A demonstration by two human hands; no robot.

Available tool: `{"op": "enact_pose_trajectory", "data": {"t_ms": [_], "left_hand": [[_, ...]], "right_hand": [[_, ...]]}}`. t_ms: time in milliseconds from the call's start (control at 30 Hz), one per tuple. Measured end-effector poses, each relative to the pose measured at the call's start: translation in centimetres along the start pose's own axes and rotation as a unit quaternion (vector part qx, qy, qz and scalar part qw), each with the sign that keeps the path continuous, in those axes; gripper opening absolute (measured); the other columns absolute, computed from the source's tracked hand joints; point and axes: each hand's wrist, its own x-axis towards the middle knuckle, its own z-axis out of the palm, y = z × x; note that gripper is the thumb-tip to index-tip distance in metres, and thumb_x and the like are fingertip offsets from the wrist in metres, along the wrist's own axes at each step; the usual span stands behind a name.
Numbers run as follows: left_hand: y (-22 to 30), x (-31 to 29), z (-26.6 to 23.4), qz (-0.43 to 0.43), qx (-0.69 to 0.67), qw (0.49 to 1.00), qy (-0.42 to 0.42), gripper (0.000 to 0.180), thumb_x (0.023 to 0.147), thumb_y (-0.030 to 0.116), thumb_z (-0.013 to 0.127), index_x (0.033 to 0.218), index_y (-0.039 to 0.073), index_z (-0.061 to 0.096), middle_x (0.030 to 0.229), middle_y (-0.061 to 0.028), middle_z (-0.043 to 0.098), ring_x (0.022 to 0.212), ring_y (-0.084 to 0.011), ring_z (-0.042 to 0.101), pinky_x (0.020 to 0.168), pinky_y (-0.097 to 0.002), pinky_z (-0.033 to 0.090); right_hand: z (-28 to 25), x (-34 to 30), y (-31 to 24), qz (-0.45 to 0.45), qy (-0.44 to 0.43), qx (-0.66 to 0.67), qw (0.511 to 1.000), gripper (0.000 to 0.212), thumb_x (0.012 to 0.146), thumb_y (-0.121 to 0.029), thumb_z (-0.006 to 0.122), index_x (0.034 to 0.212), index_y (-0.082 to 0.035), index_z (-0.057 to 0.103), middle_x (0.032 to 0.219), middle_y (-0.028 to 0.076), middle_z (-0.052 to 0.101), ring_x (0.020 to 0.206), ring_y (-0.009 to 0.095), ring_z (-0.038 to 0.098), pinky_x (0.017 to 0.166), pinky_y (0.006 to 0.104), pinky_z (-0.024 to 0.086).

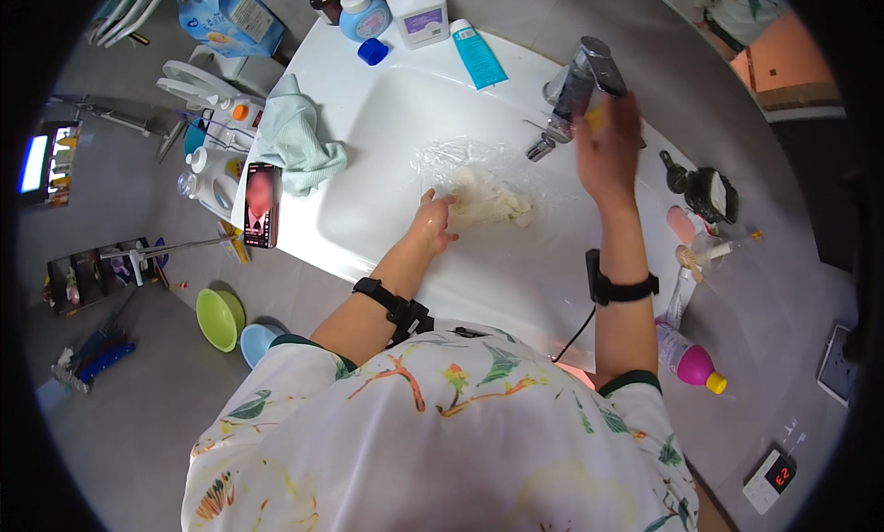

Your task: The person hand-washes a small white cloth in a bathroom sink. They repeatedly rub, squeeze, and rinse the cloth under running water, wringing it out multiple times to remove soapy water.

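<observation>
- Two basins are set low at the left: a green basin and, just beside it, a light blue basin.
- A phone with a lit screen is placed at the left edge of the white surface.
- A pale green towel is draped near the left rim of the sink.
- A blue bottle and a white pump bottle are stood along the back.
- The left hand is held with fingers apart at the cloth's left edge; whether contact is made cannot be told.
- A cream cloth is bunched in the sink, bordered by a clear, crinkled layer.
- The tap is partly covered by the blurred right hand; whether it is gripped cannot be told.
- A pink bottle with a yellow cap is seen farther right.
</observation>
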Motion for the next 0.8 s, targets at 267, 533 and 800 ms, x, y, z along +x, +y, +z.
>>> {"op": "enact_pose_trajectory", "data": {"t_ms": [267, 533, 800], "left_hand": [[0.4, -0.4, -1.0, 0.007, -0.005, 1.0, -0.005, 0.079, 0.087, 0.018, 0.056, 0.148, 0.019, 0.006, 0.153, -0.0167, 0.001, 0.137, -0.0467, 0.007, 0.105, -0.0622, 0.023], [-0.2, -0.4, -1.0, -0.001, -0.011, 1.0, -0.017, 0.078, 0.089, 0.019, 0.055, 0.148, 0.025, 0.004, 0.153, -0.0163, 0.005, 0.138, -0.0446, 0.007, 0.104, -0.0645, 0.02], [-0.1, 0.8, 0.4, -0.02, 0.005, 0.999, -0.047, 0.076, 0.091, 0.038, 0.052, 0.148, 0.033, 0.001, 0.154, -0.0138, -0.002, 0.138, -0.0426, 0.012, 0.103, -0.0675, 0.017]], "right_hand": [[-2.3, 0.5, -1.8, -0.012, 0.131, -0.043, 0.99, 0.045, 0.081, -0.024, 0.062, 0.12, -0.002, 0.054, 0.117, 0.013, 0.056, 0.107, 0.033, 0.05, 0.096, 0.0432, 0.039], [-0.6, -3.3, -1.5, 0.08, 0.038, 0.125, 0.988, 0.035, 0.087, -0.02, 0.057, 0.12, -0.007, 0.056, 0.116, 0.009, 0.057, 0.103, 0.027, 0.055, 0.091, 0.0384, 0.043], [15.3, -17.7, -4.7, 0.376, -0.254, 0.085, 0.887, 0.043, 0.076, -0.03, 0.066, 0.115, -0.013, 0.059, 0.118, 0.017, 0.054, 0.116, 0.035, 0.046, 0.1, 0.0449, 0.034]]}}
